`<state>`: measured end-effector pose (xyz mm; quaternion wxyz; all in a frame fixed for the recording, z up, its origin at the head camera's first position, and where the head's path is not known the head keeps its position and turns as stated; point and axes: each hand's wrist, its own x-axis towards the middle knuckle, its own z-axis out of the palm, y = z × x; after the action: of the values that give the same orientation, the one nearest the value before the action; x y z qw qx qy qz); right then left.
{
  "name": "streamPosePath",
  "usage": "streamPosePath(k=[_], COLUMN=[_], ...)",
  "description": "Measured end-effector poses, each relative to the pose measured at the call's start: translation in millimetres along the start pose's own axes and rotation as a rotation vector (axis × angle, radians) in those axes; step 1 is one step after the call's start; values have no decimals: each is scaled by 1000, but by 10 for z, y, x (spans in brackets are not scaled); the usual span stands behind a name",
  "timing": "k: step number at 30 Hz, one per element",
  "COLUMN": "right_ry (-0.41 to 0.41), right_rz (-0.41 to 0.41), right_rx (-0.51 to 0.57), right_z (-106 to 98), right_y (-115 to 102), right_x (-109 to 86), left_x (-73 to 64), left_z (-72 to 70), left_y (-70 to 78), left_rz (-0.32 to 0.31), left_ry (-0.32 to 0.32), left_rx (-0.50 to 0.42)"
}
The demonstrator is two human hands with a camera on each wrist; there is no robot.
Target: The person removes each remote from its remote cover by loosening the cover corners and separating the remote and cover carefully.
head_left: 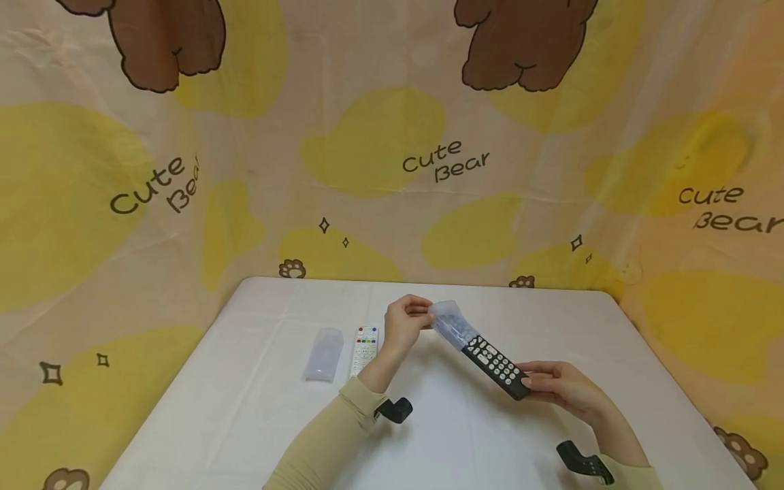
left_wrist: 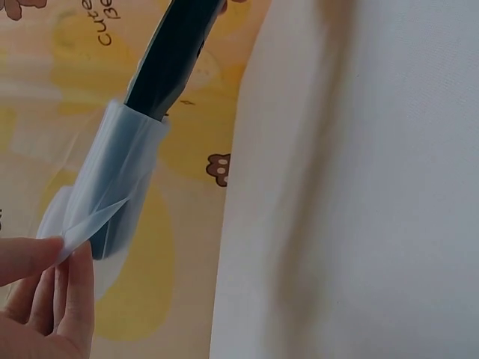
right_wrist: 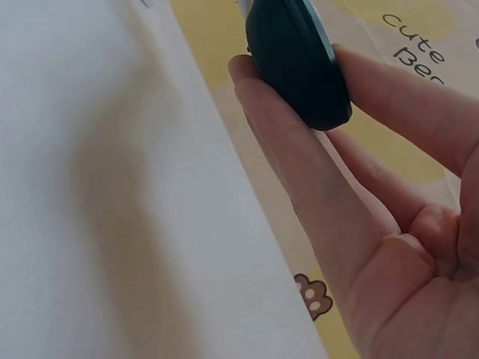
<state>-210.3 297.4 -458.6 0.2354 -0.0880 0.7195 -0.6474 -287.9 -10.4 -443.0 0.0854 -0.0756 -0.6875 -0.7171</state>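
Observation:
A black remote control (head_left: 495,366) with pale round buttons is held tilted above the table, its far part inside a translucent plastic sleeve (head_left: 454,328). My right hand (head_left: 566,389) pinches the remote's bare near end between thumb and fingers; in the right wrist view its dark rounded end (right_wrist: 299,71) shows between them. At the sleeve's far end, my left hand (head_left: 404,327) pinches the film. The left wrist view shows a fold of the sleeve (left_wrist: 120,172) between thumb and fingertips, the remote's dark end visible through the plastic.
On the white table (head_left: 208,422), left of my left hand, lies a white remote control (head_left: 365,344) with coloured buttons, partly hidden by my wrist. Another translucent sleeve (head_left: 324,355) lies flat beside it. A patterned curtain (head_left: 367,150) hangs behind the table.

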Motion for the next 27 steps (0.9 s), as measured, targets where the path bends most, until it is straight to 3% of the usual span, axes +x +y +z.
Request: streamPosePath(k=[13, 27], right_ry=[44, 31], right_rz=[40, 15], right_rx=[-34, -35], right_z=[34, 16], right_y=[56, 96], right_x=[3, -3], left_x=[14, 38], left_z=[-32, -55], left_y=[11, 46], left_rz=[-22, -12], left_ry=[-6, 16], left_rx=[-4, -15])
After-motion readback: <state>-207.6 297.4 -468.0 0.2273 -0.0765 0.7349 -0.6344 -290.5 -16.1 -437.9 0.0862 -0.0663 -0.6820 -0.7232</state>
